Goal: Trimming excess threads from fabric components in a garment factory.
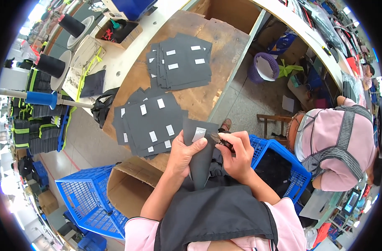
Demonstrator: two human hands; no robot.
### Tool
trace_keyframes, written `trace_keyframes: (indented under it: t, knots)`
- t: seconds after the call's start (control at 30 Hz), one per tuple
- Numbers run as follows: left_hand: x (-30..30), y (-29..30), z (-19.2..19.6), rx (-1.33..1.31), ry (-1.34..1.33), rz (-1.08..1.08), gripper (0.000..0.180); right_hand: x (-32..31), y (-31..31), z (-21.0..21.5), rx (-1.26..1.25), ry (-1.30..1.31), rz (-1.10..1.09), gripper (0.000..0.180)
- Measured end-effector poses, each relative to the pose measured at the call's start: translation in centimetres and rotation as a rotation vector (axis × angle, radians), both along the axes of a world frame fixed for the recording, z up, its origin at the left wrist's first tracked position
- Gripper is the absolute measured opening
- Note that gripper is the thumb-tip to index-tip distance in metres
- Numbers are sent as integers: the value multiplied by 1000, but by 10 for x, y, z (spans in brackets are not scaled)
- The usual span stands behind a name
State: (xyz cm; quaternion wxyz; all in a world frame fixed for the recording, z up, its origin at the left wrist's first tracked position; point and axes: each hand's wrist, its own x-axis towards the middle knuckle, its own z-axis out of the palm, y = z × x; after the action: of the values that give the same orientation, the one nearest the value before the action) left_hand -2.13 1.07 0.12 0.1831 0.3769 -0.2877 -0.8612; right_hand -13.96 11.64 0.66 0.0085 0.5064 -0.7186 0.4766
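My left hand grips a dark grey fabric piece in front of my apron, its thumb pressed near a white label on the upper part. The piece is folded or curved and hangs down toward my lap. Fingers of my right hand are wrapped round small dark thread snips, whose tip touches or nearly touches the right edge of the fabric by the label. Beyond my hands lie two loose stacks of similar labelled grey pieces, a nearer stack and a farther stack.
The stacks rest on a worn wooden board. A cardboard box and a blue crate stand at lower left. Another blue crate holds dark material at my right, near a seated person. Black thread cones stand far left.
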Motion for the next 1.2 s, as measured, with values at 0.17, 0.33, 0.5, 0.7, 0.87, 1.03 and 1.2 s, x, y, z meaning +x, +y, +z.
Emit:
trace_keyframes:
  t: [0.17, 0.33, 0.5, 0.7, 0.87, 1.03, 1.2]
  knots:
    - [-1, 3, 2, -18, 26, 13, 35, 2, 0, 0, 65, -88, 53, 36]
    - [1, 2, 0, -21, 28, 14, 35, 2, -2, 1, 72, -112, 56, 35]
    - [2, 3, 1, -46, 22, 3, 35, -1, -4, 2, 51, -71, 76, 34]
    - [3, 2, 0, -13, 11, -23, 35, -6, 3, 1, 41, -123, 40, 36]
    - [1, 3, 4, -15, 29, -54, 35, -13, 2, 12, 112, -84, 130, 31]
    - [2, 5, 3, -30, 51, -50, 34, -15, -1, 9, 94, 17, 133, 30]
    - [1, 3, 7, -33, 23, -58, 34, -11, 5, 9, 42, 18, 75, 30]
